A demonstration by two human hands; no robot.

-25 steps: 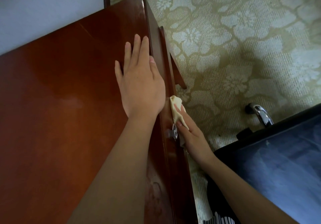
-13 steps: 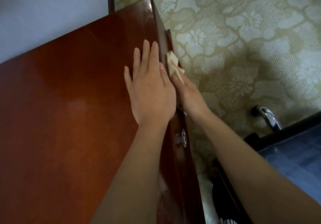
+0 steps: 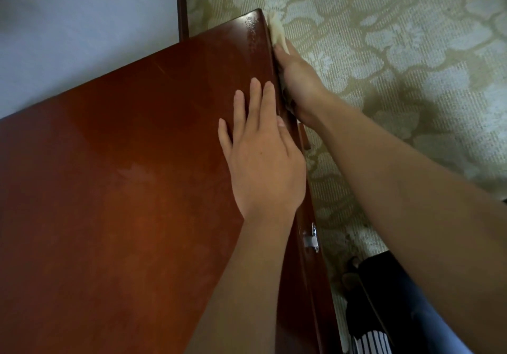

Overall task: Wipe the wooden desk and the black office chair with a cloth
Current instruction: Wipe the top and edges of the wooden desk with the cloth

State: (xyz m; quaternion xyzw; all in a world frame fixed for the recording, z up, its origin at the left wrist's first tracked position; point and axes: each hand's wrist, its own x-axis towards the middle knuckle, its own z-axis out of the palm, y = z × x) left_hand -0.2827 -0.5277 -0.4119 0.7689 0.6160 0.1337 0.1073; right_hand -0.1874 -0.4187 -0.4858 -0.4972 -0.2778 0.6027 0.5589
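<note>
Flowered green carpet (image 3: 384,51) on the right, pale wall (image 3: 68,24) behind, and between them a red-brown wooden desk (image 3: 123,189), seen from above.

Leans on the desk top with the left grip (image 3: 263,167): fingers straight and flat near the front edge, holding nothing. Reaches past it with the right grip (image 3: 300,87), fingers stretched along the desk's front face. Presses a cream cloth (image 3: 276,31) against that face at the far corner, with the end of the cloth poking out beyond the fingertips. Shows no fingers curled round the cloth; hides the thumb behind the edge.

Appears to be in the desk half of the job, wiping the front edge, with the stroke at its far limit. Leaves dull smears (image 3: 251,29) on the top just beside that corner, and a metal handle (image 3: 311,239) on the front face nearer the body.

Calls next, most likely, for a turn of the cloth: either back along the edge toward the handle and around it, or up over the corner onto the smeared patch. Needs steady sideways pressure on so narrow a face, lest the cloth slide off.

Offers no plain sight of the black chair; only a dark shape (image 3: 367,285) low on the right, too cropped to name. Judged not yet begun.
</note>
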